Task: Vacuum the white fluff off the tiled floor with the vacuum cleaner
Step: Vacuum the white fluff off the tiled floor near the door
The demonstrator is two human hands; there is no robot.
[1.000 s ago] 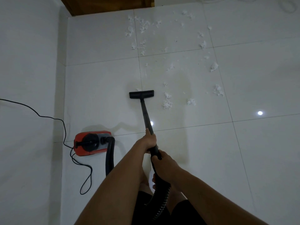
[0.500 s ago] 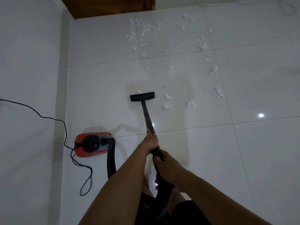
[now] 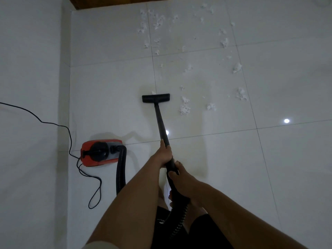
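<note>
Both hands hold the black vacuum wand [image 3: 161, 121]. My left hand [image 3: 165, 154] grips it higher up, and my right hand [image 3: 181, 178] grips it lower, where the ribbed hose [image 3: 180, 218] begins. The flat black nozzle [image 3: 155, 98] rests on the white tiled floor [image 3: 111, 97]. A small bit of white fluff [image 3: 153, 92] lies at its far edge. Clumps of fluff [image 3: 184, 107] lie just right of the nozzle, and several more pieces [image 3: 158, 22] are scattered farther away toward the back.
The red and black vacuum body [image 3: 100, 152] sits on the floor at the left, its hose [image 3: 120, 169] curving toward me. A black power cord [image 3: 53, 124] runs along the white wall [image 3: 30, 87] and loops on the floor. A brown wooden door edge [image 3: 116, 1] is at the top.
The nozzle has slid a little nearer to me and slightly right along the floor, with both hands still on the wand. The fluff clumps have not visibly moved.
</note>
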